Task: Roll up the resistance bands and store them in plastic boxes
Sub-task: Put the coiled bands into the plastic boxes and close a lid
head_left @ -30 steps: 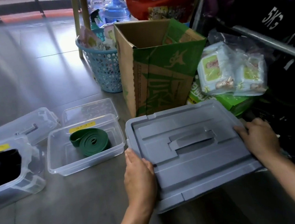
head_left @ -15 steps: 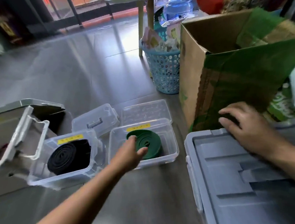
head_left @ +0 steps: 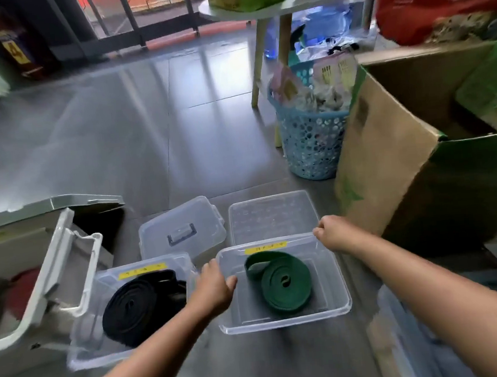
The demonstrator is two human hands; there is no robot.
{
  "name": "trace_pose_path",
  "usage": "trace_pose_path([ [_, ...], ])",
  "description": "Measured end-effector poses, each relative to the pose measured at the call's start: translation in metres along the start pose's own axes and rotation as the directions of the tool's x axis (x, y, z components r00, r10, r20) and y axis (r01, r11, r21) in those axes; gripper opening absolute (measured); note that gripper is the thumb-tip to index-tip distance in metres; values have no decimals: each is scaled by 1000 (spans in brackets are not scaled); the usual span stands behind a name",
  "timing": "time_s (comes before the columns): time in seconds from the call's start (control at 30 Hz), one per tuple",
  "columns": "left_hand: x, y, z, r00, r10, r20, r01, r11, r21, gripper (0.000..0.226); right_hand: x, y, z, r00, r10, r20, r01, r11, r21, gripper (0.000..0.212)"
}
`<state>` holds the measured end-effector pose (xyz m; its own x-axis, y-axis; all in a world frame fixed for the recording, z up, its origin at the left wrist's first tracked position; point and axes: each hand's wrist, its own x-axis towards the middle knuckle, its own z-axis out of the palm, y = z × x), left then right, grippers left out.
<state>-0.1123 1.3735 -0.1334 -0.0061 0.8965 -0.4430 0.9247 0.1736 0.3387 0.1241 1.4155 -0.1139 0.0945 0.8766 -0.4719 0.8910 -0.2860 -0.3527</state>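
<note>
Clamping left hand on the box's left rim, right hand on its far corner. Got the green band coiled inside. Could tip and unroll it if lifted unevenly.

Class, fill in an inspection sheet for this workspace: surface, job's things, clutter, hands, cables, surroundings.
Surface: glossy grey tiled floor.
Job's things: rolled green resistance band in a lidless clear plastic box; rolled black resistance band in a second clear plastic box left of it; two clear plastic lids behind them.
Clutter: open white bin at left; blue perforated basket and brown cardboard carton at right.
Hands: left hand grips the green band's box at its left rim; right hand grips its far right corner.
Cables: nothing seen.
Surroundings: small table on wooden legs, dark railing behind.
</note>
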Motion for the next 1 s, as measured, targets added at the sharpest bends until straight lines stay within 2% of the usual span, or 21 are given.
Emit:
trace_pose_path([
  [0.07,28,-10,13,999,-19,-45,13,992,-128,48,21,-6,19,992,123,0,-123,992,1,38],
  [0.13,56,-14,15,997,-46,-59,30,968,-250,46,42,-6,35,972,233,-24,-230,970,83,41],
  [0.23,104,-9,13,998,-66,-12,57,933,-355,42,69,2,51,942,329,-66,-307,925,225,43],
  [0.3,134,-9,14,995,-92,36,98,922,-375,42,84,6,57,943,326,-66,-294,910,291,38],
  [0.4,157,-13,21,987,-114,115,146,929,-339,41,96,8,60,951,308,-37,-268,876,402,55],
  [0.53,166,-11,31,992,-68,109,104,925,-367,34,98,14,61,955,288,74,-284,810,513,67],
  [0.67,167,-7,30,991,-26,134,81,901,-427,34,97,17,61,959,263,106,-274,767,580,61],
  [0.8,165,-6,25,999,-20,50,44,834,-550,41,90,2,50,972,236,-14,-176,759,626,60],
  [0.87,164,-3,22,1000,-27,-11,15,812,-583,39,89,-4,43,973,228,-24,-153,724,672,61],
  [1.0,158,-3,23,991,-64,-120,-37,720,-693,20,77,-15,34,985,173,-25,-99,672,734,53],
])
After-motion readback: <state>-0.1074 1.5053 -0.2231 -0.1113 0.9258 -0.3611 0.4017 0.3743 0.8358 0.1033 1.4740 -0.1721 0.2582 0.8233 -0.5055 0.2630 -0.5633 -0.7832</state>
